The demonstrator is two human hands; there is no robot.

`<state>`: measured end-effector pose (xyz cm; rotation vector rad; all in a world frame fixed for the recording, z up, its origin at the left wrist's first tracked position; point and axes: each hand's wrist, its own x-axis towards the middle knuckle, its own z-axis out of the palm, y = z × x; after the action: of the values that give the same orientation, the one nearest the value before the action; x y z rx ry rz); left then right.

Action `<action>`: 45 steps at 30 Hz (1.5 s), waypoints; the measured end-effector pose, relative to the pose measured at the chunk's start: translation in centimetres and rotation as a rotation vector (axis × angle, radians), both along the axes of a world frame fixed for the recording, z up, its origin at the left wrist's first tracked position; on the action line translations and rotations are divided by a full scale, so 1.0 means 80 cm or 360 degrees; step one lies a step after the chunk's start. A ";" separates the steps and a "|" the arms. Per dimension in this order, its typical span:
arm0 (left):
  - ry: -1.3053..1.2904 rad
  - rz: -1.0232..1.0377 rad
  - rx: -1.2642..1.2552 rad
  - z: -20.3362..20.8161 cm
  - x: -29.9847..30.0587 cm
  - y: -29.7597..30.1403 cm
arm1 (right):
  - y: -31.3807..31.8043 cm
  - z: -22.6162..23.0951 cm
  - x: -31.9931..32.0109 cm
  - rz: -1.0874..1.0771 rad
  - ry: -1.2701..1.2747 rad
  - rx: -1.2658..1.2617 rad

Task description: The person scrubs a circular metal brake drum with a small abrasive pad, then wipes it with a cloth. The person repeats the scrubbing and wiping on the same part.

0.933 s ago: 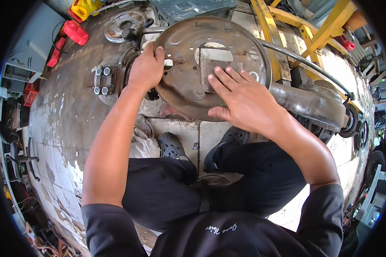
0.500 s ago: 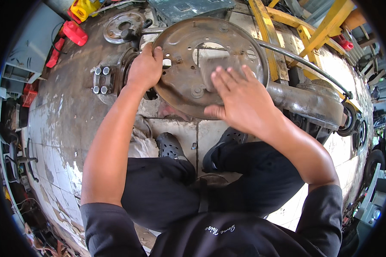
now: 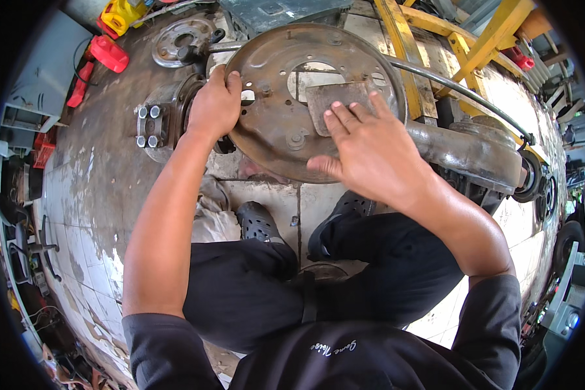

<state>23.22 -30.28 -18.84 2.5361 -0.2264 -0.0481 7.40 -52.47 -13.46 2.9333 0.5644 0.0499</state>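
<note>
A round, rusty brake backing plate [image 3: 273, 133], pierced by a large centre opening and several small holes, lies in front of me. My left hand [image 3: 216, 107] is closed round its left rim, fingers over the far side. On the right part of its face rests a squarish, grey-brown piece of sandpaper [image 3: 323, 107]. Stretched out flat, my right hand [image 3: 377, 149] presses this sheet with the fingertips; the thumb sticks out to the left, over the plate's lower area. Part of the sheet is hidden under my fingers.
A metal axle housing [image 3: 461, 153] extends rightward beside the plate, and a bolted metal part [image 3: 153, 123] sits left. Farther off are another round plate [image 3: 181, 42], a dark grey case [image 3: 276, 16], a yellow frame [image 3: 406, 58] and a red container [image 3: 109, 53].
The sandpaper, blurred before, now shows sharply and sits slightly farther right under my right hand. My left hand keeps its hold on the rim.
</note>
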 end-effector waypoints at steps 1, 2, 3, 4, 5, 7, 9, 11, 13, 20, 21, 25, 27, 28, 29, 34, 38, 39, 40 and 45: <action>0.0019 0.0010 -0.0022 0.001 0.000 -0.002 | 0.006 0.001 -0.009 0.0041 -0.0027 -0.0079; 0.0018 0.0020 -0.0005 0.001 -0.001 -0.001 | 0.009 0.003 -0.013 0.0055 0.0014 -0.0036; 0.0017 0.0030 0.0012 0.001 -0.001 -0.001 | 0.011 0.007 -0.016 0.0070 0.0056 0.0007; 0.0017 0.0040 0.0029 0.002 -0.001 -0.001 | 0.011 0.009 -0.017 0.0085 0.0097 0.0050; 0.0021 0.0038 0.0026 0.003 -0.001 -0.001 | 0.004 0.008 -0.006 0.0064 0.0107 0.0164; 0.0029 0.0034 0.0020 0.005 -0.002 -0.001 | 0.005 0.003 -0.011 0.0061 0.0018 0.0062; 0.0025 0.0036 0.0028 0.003 -0.001 -0.001 | 0.008 0.005 -0.019 0.0111 -0.0047 0.0029; 0.0022 0.0031 0.0032 0.003 -0.001 -0.002 | 0.002 0.008 -0.010 0.0077 0.0019 0.0148; 0.0018 0.0018 0.0031 0.003 0.000 -0.001 | -0.006 0.004 -0.002 0.0055 -0.0075 0.0124; 0.0004 0.0011 0.0018 0.003 -0.001 -0.001 | -0.010 0.001 0.006 0.0032 -0.0054 0.0155; 0.0003 0.0017 0.0016 0.003 -0.002 -0.002 | -0.009 0.009 0.003 0.0008 0.0058 0.0013; 0.0012 0.0020 0.0042 0.000 0.000 0.004 | 0.003 0.022 -0.010 0.0079 0.0274 0.0148; 0.0035 0.0019 0.0030 0.007 -0.003 -0.002 | -0.010 0.023 0.005 -0.0071 0.0325 0.0128; 0.0046 0.0020 0.0024 0.010 -0.004 -0.003 | -0.013 0.022 0.007 -0.0145 0.0351 0.0118; 0.0029 0.0019 0.0020 0.008 -0.003 -0.003 | -0.011 0.018 0.002 -0.0039 0.0267 0.0113; 0.0031 0.0008 0.0017 0.006 0.000 -0.006 | -0.032 0.006 0.012 0.0086 0.0040 0.0359; -0.0029 0.0001 0.0043 -0.002 -0.001 0.004 | -0.035 0.036 0.013 -0.0233 0.0520 0.0351; -0.0027 -0.0001 0.0046 -0.003 0.000 0.004 | -0.037 0.041 0.012 -0.0257 0.0512 0.0375; -0.0025 -0.0001 0.0050 -0.003 0.000 0.006 | -0.039 0.044 0.011 -0.0278 0.0504 0.0401; -0.0020 -0.0014 0.0024 0.002 0.000 -0.003 | -0.057 0.009 0.015 -0.0044 0.0394 0.0459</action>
<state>23.23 -30.52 -18.70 2.5513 -0.2432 -0.0377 8.63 -57.04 -12.71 3.2533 0.5945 -0.2598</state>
